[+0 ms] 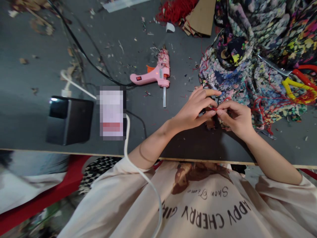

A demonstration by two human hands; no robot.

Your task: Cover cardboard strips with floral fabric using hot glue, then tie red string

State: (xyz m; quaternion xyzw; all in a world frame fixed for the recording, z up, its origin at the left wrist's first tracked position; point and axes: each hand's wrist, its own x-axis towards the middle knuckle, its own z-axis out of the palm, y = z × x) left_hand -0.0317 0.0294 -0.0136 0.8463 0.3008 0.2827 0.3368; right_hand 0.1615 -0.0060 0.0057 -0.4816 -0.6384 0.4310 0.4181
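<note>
Both hands meet over the near left edge of a floral cloth. My left hand is closed in a pinch, thumb and a finger together, with another finger stretched out above the cloth. Thumb and forefinger of my right hand pinch the same spot from the right. Between the fingertips shows a small bit of red thread; most of it is hidden. Loose red threads lie on the cloth around the hands. Scissors with red and yellow handles rest on the cloth to the right.
Left of the hands lies a pink glue gun with a glue stick poking out. A phone and a dark power block with a white cable stand farther left. Red thread and cardboard lie at the back. Scraps dot the table.
</note>
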